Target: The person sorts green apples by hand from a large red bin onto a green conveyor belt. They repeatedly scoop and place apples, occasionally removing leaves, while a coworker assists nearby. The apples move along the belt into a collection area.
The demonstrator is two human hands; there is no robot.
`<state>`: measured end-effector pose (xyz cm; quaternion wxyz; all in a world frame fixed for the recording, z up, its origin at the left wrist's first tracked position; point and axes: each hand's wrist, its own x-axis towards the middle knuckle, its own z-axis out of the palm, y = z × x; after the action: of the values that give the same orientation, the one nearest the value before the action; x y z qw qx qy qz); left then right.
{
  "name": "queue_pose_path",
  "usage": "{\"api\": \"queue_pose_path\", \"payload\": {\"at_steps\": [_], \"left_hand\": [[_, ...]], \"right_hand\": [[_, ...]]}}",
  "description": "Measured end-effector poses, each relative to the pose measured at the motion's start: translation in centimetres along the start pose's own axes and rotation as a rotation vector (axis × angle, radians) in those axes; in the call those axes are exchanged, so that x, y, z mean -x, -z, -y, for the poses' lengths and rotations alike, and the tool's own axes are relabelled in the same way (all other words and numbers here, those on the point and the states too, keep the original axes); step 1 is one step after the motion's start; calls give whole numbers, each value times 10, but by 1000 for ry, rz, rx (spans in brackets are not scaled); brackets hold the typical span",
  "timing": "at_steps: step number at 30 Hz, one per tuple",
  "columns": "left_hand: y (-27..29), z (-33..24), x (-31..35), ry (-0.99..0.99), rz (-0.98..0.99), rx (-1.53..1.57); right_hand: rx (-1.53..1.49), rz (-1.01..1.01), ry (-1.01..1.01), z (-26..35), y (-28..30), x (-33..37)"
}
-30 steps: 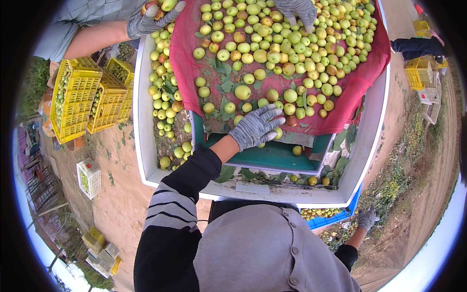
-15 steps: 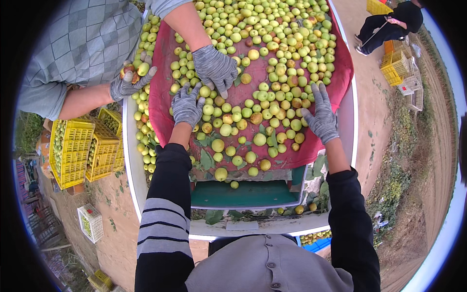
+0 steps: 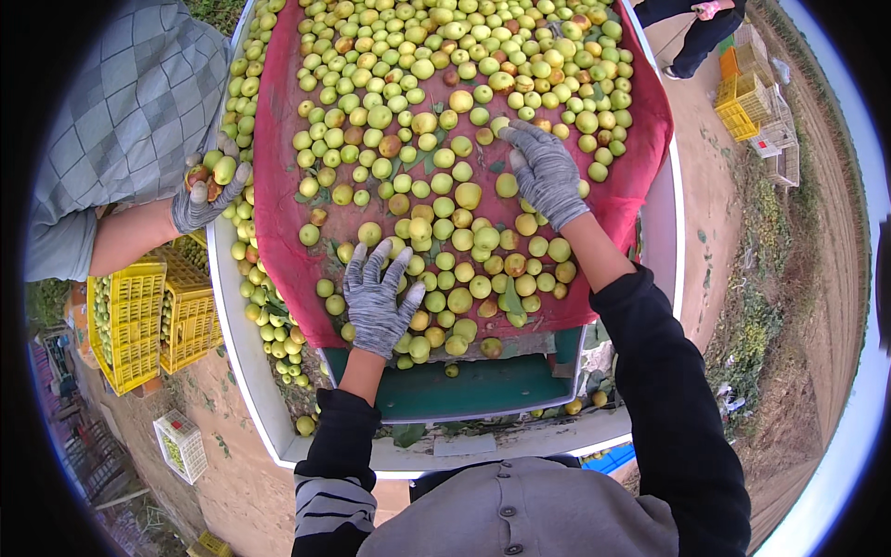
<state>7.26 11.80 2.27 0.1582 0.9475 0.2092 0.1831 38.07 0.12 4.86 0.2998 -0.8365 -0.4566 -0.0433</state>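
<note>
Small round green fruits (image 3: 467, 195) that look like jujubes, some blotched reddish brown, cover a red cloth (image 3: 278, 186) sloping down towards me. My left hand (image 3: 376, 302), in a grey knit glove, lies over the near left fruits with its fingers spread. Farther up and to the right, my right hand (image 3: 546, 178) reaches over the cloth in a matching glove. Its fingers are stretched towards the left, with the tips beside a green fruit; I see nothing held in either hand. Below the cloth's near edge is a green chute (image 3: 464, 388) with one fruit at its upper edge.
At left a co-worker's gloved hand (image 3: 200, 206) holds several fruits over the white rim (image 3: 227, 306) of the bin. Yellow crates (image 3: 139, 316) of fruit and a white crate (image 3: 181, 446) stand on the ground. More crates (image 3: 742, 107) and another person (image 3: 701, 42) are far right.
My right hand has moved up and left across the cloth; my left hand has come nearer me. The co-worker's other hand has left the fruits. Fruits have shifted and spread.
</note>
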Motion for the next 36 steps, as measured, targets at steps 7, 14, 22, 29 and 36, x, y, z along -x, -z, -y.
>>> {"api": "queue_pose_path", "payload": {"at_steps": [7,14,22,29,36], "left_hand": [[15,-31,67,238,-3,49],[22,-29,129,616,-34,411],[16,-31,154,582,104,233],[18,-44,140,374,172,11],[19,-45,139,170,272,-80]], "right_hand": [[253,244,-78,-50,-44,-127],[38,534,143,31,-42,-45],[-826,334,-287,52,70,92],[-1086,287,-601,75,131,171],[-1876,299,-673,110,163,239]]}}
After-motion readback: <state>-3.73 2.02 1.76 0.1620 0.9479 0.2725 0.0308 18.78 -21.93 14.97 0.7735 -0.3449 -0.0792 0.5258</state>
